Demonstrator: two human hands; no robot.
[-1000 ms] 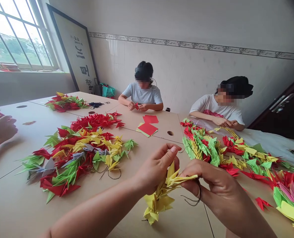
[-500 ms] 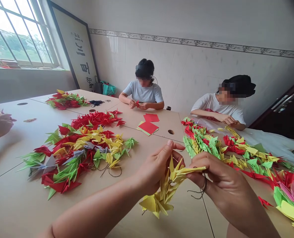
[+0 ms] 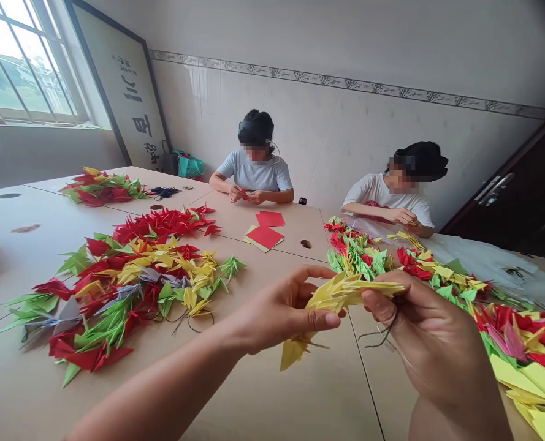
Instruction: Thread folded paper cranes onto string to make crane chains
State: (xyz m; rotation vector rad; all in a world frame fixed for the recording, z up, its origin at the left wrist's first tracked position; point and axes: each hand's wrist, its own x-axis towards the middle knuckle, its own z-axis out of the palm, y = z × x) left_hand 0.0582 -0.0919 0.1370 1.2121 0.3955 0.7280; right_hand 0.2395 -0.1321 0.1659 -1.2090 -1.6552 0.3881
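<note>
Yellow paper cranes (image 3: 341, 293) swung level between both hands (image 3: 285, 312) (image 3: 433, 343).

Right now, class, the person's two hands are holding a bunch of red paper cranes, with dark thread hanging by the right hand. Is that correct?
Not quite: the paper cranes are yellow, not red, as the head view shows. The left hand and right hand do hold them, with dark thread hanging by the right hand.

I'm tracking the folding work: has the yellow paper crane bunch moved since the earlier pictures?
Yes, rightward: the yellow paper crane bunch now extends well past the table seam, which its tip barely reached earlier.
</note>
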